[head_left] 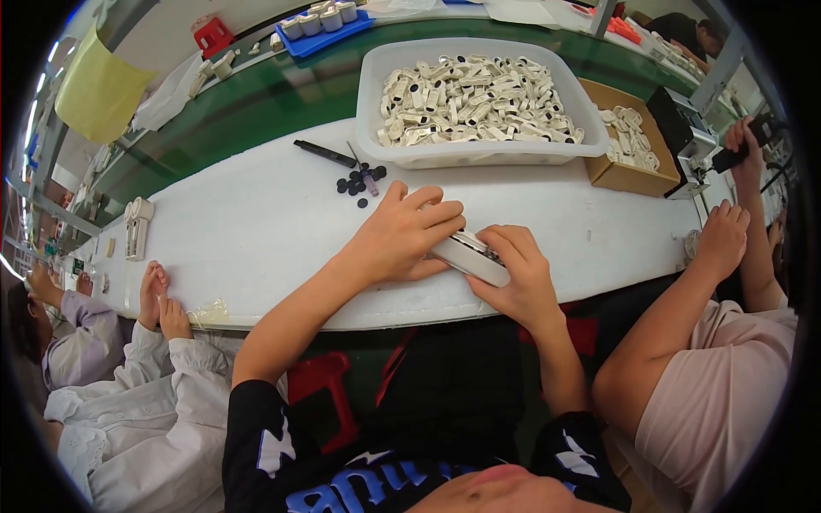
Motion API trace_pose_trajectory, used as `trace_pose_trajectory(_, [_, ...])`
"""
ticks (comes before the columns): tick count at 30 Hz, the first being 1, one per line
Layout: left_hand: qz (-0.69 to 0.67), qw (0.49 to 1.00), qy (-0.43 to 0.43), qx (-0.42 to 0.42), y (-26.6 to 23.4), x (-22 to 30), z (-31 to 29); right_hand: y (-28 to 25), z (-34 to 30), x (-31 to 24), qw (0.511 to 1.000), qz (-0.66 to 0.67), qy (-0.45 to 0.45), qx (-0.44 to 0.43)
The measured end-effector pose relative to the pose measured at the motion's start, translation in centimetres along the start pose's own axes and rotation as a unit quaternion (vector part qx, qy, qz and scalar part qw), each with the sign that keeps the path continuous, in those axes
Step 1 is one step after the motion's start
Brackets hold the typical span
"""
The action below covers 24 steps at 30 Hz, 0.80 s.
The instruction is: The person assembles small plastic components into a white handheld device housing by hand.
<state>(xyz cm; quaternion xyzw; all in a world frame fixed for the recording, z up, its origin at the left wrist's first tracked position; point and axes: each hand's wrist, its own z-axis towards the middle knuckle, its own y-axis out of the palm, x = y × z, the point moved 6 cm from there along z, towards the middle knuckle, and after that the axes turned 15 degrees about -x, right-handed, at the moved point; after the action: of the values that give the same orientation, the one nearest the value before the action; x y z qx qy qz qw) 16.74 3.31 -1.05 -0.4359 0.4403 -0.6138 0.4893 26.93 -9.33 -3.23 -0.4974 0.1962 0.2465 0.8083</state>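
Close to the table's near edge, my left hand and my right hand hold one elongated white plastic casing between them. Along its upper side runs a narrow dark and silvery strip. The left fingers curl over its far left end and hide that part. My right thumb and fingers close round the other end. Several small round black discs lie on the table beyond my left hand. Beside them are a black pen-like tool and a small clear purplish piece.
A large translucent tub of white plastic parts stands beyond my hands. To its right are a cardboard box of similar parts and a black-and-silver device. A blue tray holds white cylinders at the back. Co-workers sit on both sides.
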Motion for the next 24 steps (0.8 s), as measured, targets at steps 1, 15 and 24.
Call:
trace_pose_trajectory(1, [0.004,1.000,0.010,-0.003,0.12,-0.06,0.07,0.00,-0.06,0.07,1.000,0.000,0.000,0.001])
trace_pose_trajectory(15, [-0.001,0.999,0.049,-0.017,0.56,-0.57,0.58,0.16,-0.01,0.68,0.999,-0.036,-0.017,-0.004])
trace_pose_trajectory(24, [-0.013,0.999,0.027,-0.021,-0.17,-0.16,0.01,0.11,0.18,-0.26,0.997,-0.024,0.045,-0.053])
